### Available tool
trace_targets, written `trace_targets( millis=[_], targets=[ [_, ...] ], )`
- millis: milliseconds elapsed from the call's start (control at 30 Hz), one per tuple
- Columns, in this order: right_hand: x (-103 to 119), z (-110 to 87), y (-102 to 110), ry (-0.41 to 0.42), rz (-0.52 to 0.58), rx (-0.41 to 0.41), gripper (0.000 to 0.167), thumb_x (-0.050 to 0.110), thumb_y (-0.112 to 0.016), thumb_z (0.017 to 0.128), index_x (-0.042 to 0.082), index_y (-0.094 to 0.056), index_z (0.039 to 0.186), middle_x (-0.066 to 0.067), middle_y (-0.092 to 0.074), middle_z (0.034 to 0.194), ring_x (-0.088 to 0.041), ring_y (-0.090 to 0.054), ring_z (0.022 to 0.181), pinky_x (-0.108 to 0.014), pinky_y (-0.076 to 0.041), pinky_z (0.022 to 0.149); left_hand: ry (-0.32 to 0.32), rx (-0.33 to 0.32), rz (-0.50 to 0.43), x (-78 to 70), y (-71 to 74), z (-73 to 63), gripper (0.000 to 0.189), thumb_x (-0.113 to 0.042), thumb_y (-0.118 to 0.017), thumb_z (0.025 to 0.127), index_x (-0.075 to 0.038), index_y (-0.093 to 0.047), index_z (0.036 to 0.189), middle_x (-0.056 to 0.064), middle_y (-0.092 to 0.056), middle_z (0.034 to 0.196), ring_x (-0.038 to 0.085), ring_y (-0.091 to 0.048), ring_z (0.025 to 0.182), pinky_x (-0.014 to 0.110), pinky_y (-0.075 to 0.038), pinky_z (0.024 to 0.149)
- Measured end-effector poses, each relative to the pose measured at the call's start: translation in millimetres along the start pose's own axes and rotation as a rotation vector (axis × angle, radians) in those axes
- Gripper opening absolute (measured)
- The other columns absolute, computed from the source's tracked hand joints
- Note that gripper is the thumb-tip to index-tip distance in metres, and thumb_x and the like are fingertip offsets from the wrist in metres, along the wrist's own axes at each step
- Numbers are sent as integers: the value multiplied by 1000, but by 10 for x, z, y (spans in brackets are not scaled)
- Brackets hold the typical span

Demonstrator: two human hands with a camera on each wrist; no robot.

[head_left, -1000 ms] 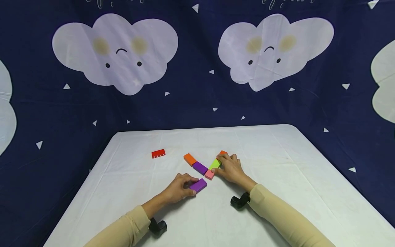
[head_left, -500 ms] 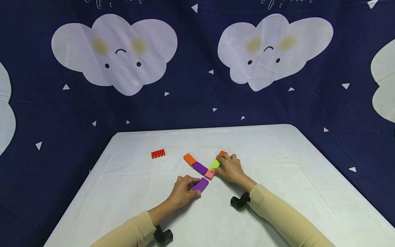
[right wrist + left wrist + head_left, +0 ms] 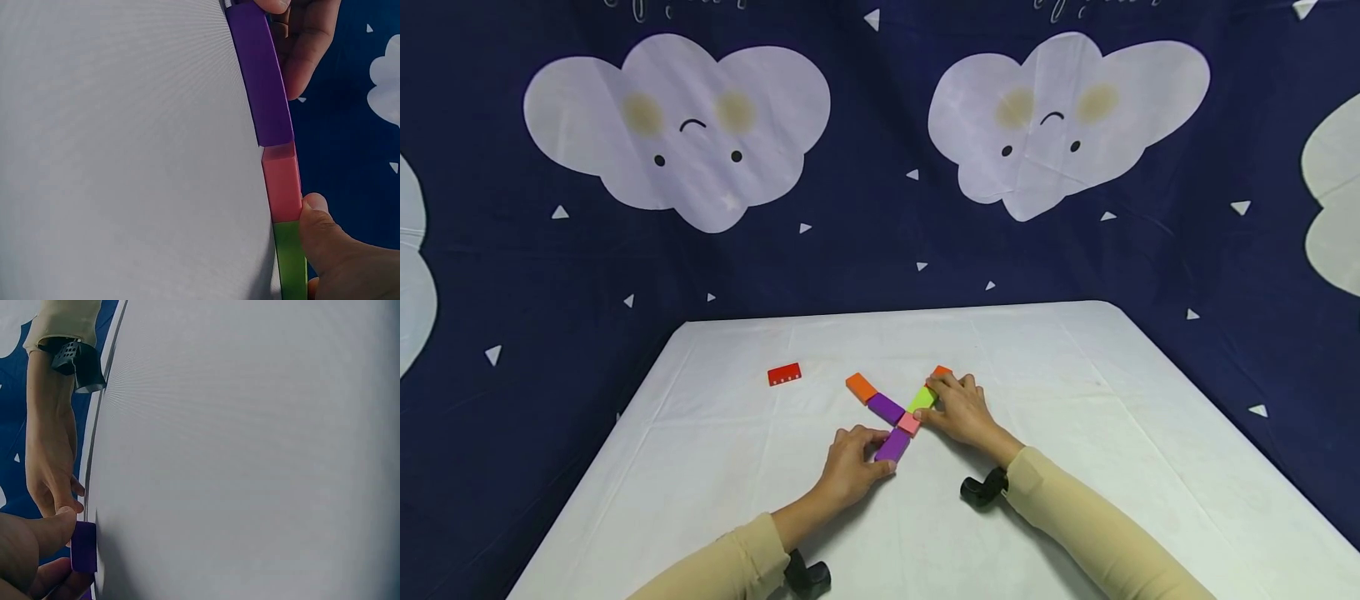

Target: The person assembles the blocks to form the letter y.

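Note:
My left hand (image 3: pixel 848 468) pinches a purple block (image 3: pixel 892 447) between thumb and fingers, its far end against a small pink block (image 3: pixel 909 424). In the right wrist view the purple block (image 3: pixel 262 75) meets the pink block (image 3: pixel 282 184) end to end, with a lime green block (image 3: pixel 290 259) beyond. My right hand (image 3: pixel 964 410) holds the lime green block (image 3: pixel 922 400), thumb by the pink corner, fingertips near an orange block (image 3: pixel 943 371) that they partly hide. A second purple block (image 3: pixel 886 408) and another orange block (image 3: pixel 861 387) run off the pink one toward the back left.
A red block (image 3: pixel 785 374) with small white dots lies apart at the back left of the white-covered table (image 3: pixel 1030 350). A dark blue curtain (image 3: pixel 880 250) with clouds hangs behind. Black wrist mounts (image 3: pixel 983 488) jut out below both sleeves.
My left hand has slid the purple block right and slightly away, turning it, until its end reached the pink block. The right hand has stayed in place.

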State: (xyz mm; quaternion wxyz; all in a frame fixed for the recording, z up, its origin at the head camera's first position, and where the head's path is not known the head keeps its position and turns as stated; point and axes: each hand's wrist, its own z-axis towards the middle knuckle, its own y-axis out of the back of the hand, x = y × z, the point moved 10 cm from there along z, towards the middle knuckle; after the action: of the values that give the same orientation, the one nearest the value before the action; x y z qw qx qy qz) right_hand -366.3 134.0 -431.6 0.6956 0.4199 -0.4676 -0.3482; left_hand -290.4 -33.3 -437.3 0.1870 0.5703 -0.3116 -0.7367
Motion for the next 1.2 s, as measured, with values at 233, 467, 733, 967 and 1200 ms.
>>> trace_targets(
  millis=[233,467,733,967,1200],
  targets=[
    [-5,8,5,-1,-4,-6,66,52,-67,79,10,-57,129,-9,-53,133,-32,-43,100,-42,-33,79,2,-1,-4,-11,-11,18,43,-21,-78,75,-10,-67,114,6,-66,107,13,-42,86,25,-29,73],
    [-5,7,1,2,-1,-3,66,51,-67,79,10,-57,129,-9,-53,134,-33,-43,101,-42,-33,79,-9,-6,7,-34,-18,38,42,-21,-78,74,-10,-67,113,5,-66,105,13,-42,85,26,-29,73],
    [-5,10,6,4,-6,-10,66,51,-68,79,10,-57,129,-9,-53,134,-32,-44,100,-42,-33,78,-13,-8,-1,-53,-19,40,41,-21,-78,75,-9,-67,113,6,-66,104,13,-41,84,26,-28,73],
    [4,0,1,3,3,-7,66,51,-68,79,10,-57,129,-8,-53,135,-33,-43,101,-41,-32,77,4,-5,-13,-43,-18,34,42,-20,-78,75,-8,-67,114,6,-65,105,13,-41,85,25,-28,72],
    [5,3,7,2,2,-5,66,51,-68,79,9,-57,129,-9,-53,134,-33,-43,101,-41,-33,78,48,-36,-96,-6,117,65,41,-19,-75,78,-7,-65,116,6,-64,104,19,-45,91,24,-33,73]
  ],
)
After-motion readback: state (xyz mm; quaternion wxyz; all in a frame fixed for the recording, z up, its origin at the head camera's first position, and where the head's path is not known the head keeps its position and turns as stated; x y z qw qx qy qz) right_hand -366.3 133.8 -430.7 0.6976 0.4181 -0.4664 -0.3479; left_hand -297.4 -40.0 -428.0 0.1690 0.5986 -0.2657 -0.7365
